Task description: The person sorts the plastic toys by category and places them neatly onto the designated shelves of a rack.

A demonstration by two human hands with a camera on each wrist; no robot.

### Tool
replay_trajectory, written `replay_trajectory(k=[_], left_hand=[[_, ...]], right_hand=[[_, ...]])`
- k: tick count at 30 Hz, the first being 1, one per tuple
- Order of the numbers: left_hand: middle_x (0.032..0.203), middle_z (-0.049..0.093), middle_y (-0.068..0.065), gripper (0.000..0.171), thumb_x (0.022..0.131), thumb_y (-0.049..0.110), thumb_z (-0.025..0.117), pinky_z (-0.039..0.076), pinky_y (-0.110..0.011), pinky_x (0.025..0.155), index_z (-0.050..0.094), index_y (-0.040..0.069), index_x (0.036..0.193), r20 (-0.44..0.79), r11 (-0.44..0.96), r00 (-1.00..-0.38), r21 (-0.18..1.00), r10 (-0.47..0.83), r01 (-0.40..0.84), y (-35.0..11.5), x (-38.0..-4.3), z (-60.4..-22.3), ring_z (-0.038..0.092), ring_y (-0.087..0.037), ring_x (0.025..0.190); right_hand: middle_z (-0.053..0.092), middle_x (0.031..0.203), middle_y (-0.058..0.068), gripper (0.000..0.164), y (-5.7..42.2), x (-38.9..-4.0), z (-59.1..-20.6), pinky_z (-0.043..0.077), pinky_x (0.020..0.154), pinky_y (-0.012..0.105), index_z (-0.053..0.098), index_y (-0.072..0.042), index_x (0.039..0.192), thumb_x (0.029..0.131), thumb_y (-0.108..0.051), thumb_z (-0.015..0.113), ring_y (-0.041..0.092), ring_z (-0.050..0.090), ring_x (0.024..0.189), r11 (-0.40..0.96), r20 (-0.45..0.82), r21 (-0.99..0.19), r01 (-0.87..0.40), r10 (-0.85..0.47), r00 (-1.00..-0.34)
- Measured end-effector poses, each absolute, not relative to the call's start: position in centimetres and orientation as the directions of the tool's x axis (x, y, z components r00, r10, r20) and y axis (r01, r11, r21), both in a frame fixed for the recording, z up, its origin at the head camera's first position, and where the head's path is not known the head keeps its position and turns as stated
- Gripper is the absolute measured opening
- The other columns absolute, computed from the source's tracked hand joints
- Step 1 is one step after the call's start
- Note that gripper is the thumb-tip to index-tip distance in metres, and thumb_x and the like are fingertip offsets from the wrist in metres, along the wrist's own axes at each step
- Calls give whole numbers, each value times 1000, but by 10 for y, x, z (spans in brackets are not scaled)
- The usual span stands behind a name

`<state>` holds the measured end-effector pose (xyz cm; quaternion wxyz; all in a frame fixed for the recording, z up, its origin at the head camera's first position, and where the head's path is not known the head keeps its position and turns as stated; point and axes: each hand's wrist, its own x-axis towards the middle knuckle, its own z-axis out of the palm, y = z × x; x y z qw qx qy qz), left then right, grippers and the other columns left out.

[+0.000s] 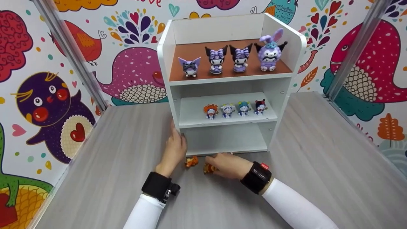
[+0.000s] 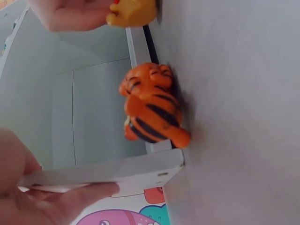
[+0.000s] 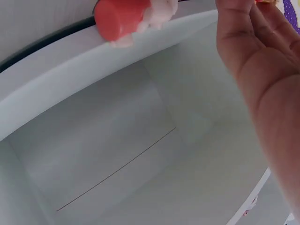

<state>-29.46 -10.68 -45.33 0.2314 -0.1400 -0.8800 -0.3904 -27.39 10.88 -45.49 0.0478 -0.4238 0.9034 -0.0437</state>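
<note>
My left hand [image 1: 175, 148] grips the left side panel [image 2: 117, 171] of a white shelf unit, with fingers on both sides of it in the left wrist view. Near it on the table lies an orange toy tiger figurine [image 2: 154, 105] with black stripes, also seen in the head view [image 1: 191, 161]. My right hand [image 1: 229, 164] pinches a yellow toy figurine [image 2: 133, 11] in front of the lowest shelf. Its fingers cover part of this figurine. A red and pale pink figurine [image 3: 124, 18] sits by the shelf's bottom edge in the right wrist view, mostly hidden in the head view.
The white shelf unit [image 1: 190, 125] stands on a grey wooden table [image 1: 321, 178]. Purple figurines [image 1: 216, 62] stand on its brown top shelf, and small figurines [image 1: 227, 110] line the middle shelf. Brightly patterned walls [image 1: 133, 73] enclose the back and sides.
</note>
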Motion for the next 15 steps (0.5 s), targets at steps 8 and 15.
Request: replay_trajectory(k=[8, 15], left_hand=[[133, 51, -44, 65, 98, -3, 46, 55, -57, 83, 13, -13, 153, 515, 654, -855, 627, 57, 422, -106, -295, -452, 65, -52, 103], [134, 50, -44, 65, 98, -3, 45, 55, -57, 86, 11, -11, 153, 515, 650, -855, 629, 61, 426, -107, -296, -454, 65, -52, 104]], right_hand=[[72, 96, 4, 23, 112, -274, -452, 56, 71, 30, 61, -13, 118, 95, -13, 66, 18, 69, 83, 611, -45, -119, -783, -791, -611], [60, 105, 7, 21, 120, -276, -443, 53, 72, 26, 60, -14, 115, 95, -7, 63, 14, 58, 81, 551, 21, -201, -810, -824, -566]])
